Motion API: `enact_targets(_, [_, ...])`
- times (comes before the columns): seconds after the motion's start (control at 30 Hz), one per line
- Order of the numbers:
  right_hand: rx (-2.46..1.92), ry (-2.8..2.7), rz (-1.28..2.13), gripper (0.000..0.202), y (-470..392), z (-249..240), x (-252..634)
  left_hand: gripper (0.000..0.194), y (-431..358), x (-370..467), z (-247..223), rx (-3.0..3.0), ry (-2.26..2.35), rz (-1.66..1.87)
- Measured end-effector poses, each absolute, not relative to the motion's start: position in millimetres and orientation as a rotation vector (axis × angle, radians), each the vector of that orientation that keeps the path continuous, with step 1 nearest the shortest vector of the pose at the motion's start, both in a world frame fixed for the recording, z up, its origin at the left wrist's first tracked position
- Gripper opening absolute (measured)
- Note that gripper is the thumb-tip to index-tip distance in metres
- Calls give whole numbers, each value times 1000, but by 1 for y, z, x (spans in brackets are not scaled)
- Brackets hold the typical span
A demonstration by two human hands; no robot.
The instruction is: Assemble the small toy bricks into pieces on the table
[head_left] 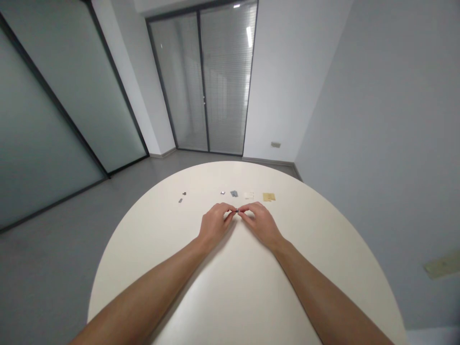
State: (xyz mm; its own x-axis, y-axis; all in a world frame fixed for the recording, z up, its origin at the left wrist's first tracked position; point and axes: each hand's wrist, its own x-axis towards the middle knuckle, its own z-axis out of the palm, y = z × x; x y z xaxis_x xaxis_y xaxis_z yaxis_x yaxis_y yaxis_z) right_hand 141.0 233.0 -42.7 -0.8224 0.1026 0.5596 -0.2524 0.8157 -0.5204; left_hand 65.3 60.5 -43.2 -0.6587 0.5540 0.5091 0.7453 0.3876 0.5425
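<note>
My left hand (pixel 216 221) and my right hand (pixel 261 221) meet above the middle of the round white table (pixel 223 292). Between their fingertips is a small dark metallic piece (pixel 237 211), pinched from both sides. Its kind is too small to make out, and the fingers cover most of it. Just beyond the hands lie a small silvery piece (pixel 223 192), several grey-blue flat pieces (pixel 234 193), some whitish pieces (pixel 249 195) and some yellow flat pieces (pixel 269 197).
Toward the left of the table lie a small dark piece (pixel 184 193) and a small grey piece (pixel 180 201). The table's curved far edge (pixel 230 162) faces a glass door (pixel 226 86) with blinds. A plain wall (pixel 391 143) stands at the right.
</note>
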Motion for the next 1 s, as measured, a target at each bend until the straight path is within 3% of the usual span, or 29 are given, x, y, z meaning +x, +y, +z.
enact_targets(0.33, [73, -2454, 759, 10, 232, -42, 141, 17, 58, 67, -41, -1185, -2432, -1017])
enact_targets(0.53, [28, -2507, 728, 8, 232, -43, 141, 29, 55, 62, -42, -1128, -2469, -956])
enact_targets(1.0, [31, -2561, 673, 11, 230, -47, 138, 22, 54, 19, -44, -820, -2630, -821])
